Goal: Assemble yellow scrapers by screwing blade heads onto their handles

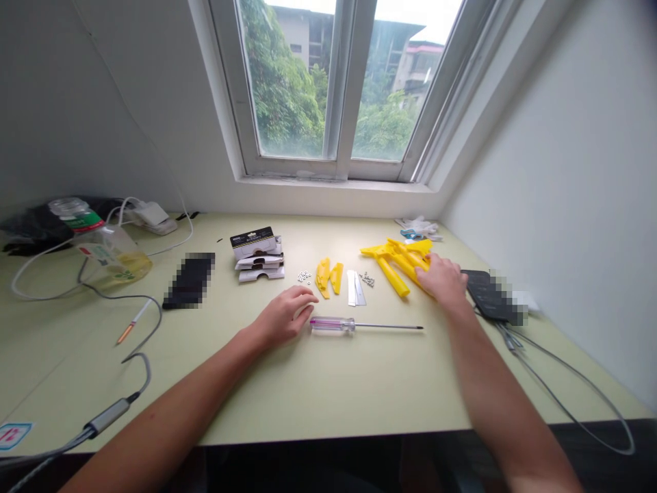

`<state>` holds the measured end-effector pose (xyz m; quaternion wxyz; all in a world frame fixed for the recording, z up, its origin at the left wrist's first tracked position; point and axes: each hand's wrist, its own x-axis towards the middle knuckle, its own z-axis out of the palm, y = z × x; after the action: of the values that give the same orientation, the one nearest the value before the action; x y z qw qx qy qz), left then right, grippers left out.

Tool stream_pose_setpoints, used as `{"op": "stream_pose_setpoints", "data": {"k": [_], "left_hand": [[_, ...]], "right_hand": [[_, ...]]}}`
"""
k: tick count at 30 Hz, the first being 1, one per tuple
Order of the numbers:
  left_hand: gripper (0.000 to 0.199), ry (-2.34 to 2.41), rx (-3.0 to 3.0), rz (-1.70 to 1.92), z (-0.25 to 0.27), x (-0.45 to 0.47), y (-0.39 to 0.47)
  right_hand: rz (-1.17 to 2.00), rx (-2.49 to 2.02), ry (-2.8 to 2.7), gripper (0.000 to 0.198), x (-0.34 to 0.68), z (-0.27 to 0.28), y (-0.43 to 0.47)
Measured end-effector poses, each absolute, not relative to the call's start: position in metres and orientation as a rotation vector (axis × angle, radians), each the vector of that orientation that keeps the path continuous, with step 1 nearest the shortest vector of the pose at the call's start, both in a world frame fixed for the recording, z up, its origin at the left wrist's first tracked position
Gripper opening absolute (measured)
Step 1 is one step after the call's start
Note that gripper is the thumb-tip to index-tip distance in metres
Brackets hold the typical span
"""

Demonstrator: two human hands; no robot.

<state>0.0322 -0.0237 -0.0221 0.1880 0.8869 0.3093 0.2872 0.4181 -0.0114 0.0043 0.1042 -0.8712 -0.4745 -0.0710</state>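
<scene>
Left hand (285,315): lowered to the smooth, pale green tabletop (318,397); loosely curved, thumb apart from forefinger, pinching nothing; just beside the butt of the screwdriver.
Right hand (444,277): laid over the right side of the yellow handles, fingers bent; underside hidden, can't tell if gripping.
Yellow handles (394,277): glossy plastic, round tubular grips, flared ends; heaped crosswise on the tabletop, right of the small parts.
Screwdriver (332,326): clear handle with pink-purple tint, slim straight metal shaft, dark tip; lying flat, tip to the right.
Small yellow pieces (322,277): thin, curved, plastic-looking; in two clumps.
Metal strips (354,291): flat, narrow, shiny, slightly fanned.
Metal bits (367,279): tiny, loosely heaped right of the strips.
White rings (304,276): tiny, scattered left of the yellow pieces.
Boxes (256,253): thin card, stacked, black top face, notched white edges.
</scene>
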Motion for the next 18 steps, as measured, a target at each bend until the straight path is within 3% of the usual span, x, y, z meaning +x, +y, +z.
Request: {"op": "stream_pose_setpoints", "data": {"k": [18], "left_hand": [[0.023,0.884,2.498,0.734,-0.0208,0.0331,-0.0234]], "right_hand": [[-0.157,-2.413,-1.47,0.045,0.4175,0.0048,-0.0087]]}}
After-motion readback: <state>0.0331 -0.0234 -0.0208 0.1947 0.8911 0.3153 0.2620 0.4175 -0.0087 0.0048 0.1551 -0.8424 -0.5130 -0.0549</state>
